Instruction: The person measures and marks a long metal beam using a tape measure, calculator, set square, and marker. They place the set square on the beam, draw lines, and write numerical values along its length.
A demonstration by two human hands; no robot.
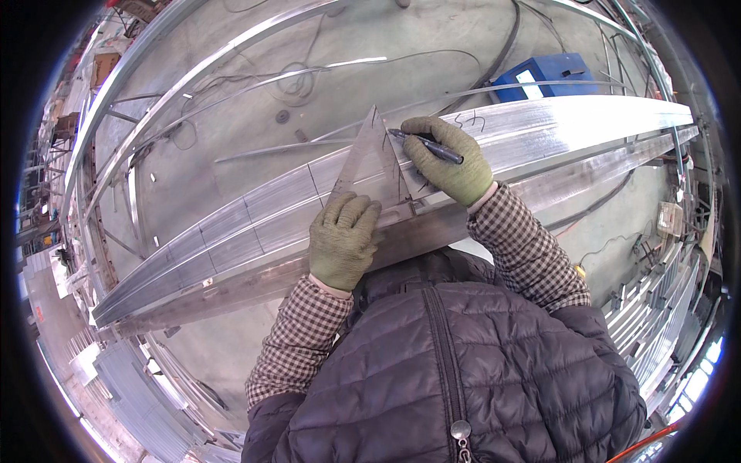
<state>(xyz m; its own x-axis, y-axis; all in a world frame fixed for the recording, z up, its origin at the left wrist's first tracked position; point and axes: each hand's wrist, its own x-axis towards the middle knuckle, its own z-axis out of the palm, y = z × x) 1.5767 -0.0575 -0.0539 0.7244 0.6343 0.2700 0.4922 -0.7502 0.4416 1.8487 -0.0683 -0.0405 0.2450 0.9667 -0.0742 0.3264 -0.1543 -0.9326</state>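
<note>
Head view looks down on a long aluminium beam point(494, 147) that runs across the picture from lower left to upper right, with the person standing close against its near edge. A metal set square point(374, 166) lies flat on the beam's top face, its point aimed away from the person and its base toward the beam's near edge, so that one straight side crosses the beam squarely. The left hand point(342, 239), in a green work glove, is spread with the fingers loosely curled and presses down on the base of the set square; it grips nothing, and seems only to pin the square so that it cannot slide. The right hand point(448, 158), gloved the same, is closed around a dark marker point(428, 145), held like a pen with its tip lying against the right side of the square, which serves as a guide for the tip. Thin dark lines already cross the beam further to the left point(245, 208), and a scribble sits beyond the right hand. A blue box point(552, 73) rests on the concrete floor point(231, 166) behind the beam, among loose cables and thin metal strips.
</note>
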